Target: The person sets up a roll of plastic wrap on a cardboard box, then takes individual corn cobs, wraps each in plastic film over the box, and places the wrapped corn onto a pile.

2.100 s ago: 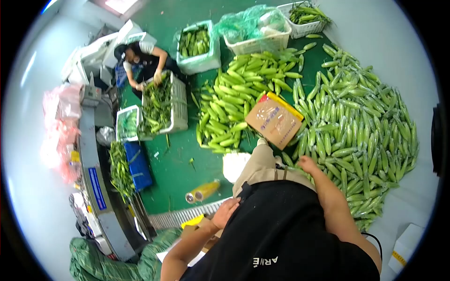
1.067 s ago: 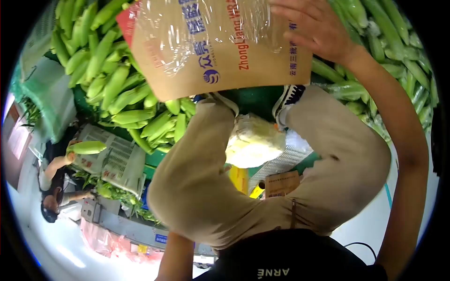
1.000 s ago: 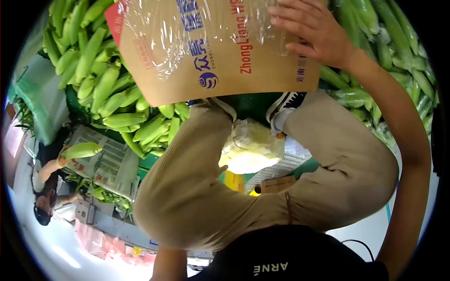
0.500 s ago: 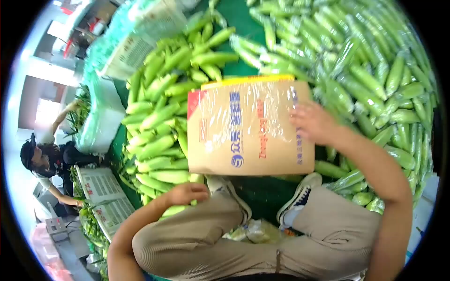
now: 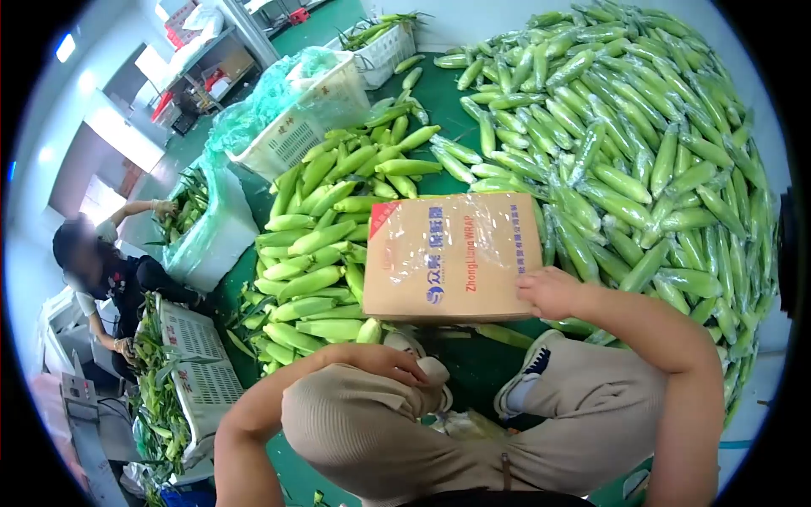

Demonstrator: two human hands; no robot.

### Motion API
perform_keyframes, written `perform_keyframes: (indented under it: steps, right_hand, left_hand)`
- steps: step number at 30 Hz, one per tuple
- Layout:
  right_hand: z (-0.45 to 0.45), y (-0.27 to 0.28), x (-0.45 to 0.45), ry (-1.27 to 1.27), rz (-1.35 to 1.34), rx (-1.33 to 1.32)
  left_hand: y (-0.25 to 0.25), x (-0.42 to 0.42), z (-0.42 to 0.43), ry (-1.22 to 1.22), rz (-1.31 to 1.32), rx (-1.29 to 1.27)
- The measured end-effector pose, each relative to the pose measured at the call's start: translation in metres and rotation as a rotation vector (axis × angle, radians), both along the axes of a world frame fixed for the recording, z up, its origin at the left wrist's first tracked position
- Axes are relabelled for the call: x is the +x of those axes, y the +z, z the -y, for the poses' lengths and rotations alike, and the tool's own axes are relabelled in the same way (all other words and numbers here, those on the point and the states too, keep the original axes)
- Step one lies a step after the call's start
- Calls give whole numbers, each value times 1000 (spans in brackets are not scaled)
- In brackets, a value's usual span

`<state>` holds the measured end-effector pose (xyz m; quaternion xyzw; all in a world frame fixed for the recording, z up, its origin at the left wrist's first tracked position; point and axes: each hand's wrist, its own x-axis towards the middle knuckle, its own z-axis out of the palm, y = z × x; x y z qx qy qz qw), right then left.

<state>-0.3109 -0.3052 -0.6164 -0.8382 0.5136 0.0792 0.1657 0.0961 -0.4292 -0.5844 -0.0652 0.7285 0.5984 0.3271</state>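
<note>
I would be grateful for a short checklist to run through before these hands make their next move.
1. Right hand at the box: ok, touching its right edge.
2. Left hand on the box: not ok, it is over the left trouser leg.
3. Box's printed face upward: ok.
4. Unwrapped corn near the box: ok, heaped on its left.
5. Co-worker's hands clear of the box: ok, both are at the crates off to the left.
6. Box contents: cannot tell.

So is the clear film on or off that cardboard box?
On: shiny, wrinkled clear film lies across the printed top of the cardboard box, with the right hand at its edge.
</note>
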Motion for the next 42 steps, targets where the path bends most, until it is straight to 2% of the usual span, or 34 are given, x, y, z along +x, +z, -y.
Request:
perform_keyframes:
  steps: [2, 5, 8, 14, 21, 25, 29, 33, 38, 42]
  right_hand:
    - [-6, -11, 1, 47, 24, -37]
    - [-16, -18, 4, 40, 77, -64]
    - [-15, -24, 4, 16, 114, -88]
    - [-2, -30, 23, -18, 133, -177]
    - [-1, -30, 40, -75, 195, -134]
    - [7, -39, 34, -9, 183, -129]
    - [13, -39, 34, -9, 217, -145]
    - [16, -35, 42, -2, 218, -153]
    - [13, -38, 37, 12, 221, -178]
    - [8, -42, 37, -11, 269, -167]
  left_hand:
    - [8, 7, 0, 36, 76, -24]
    - [-17, 15, 5, 75, 117, 12]
    - [-2, 11, 8, 138, 192, 16]
    - [-13, 23, 14, 237, 210, -9]
    - [-29, 41, 22, 293, 192, -117]
    - [-29, 45, 24, 425, 219, -120]
    - [-41, 42, 24, 364, 225, -115]
    - [-49, 45, 21, 397, 202, 17]
    - [-36, 38, 19, 366, 248, -66]
    - [-19, 29, 8, 244, 223, -198]
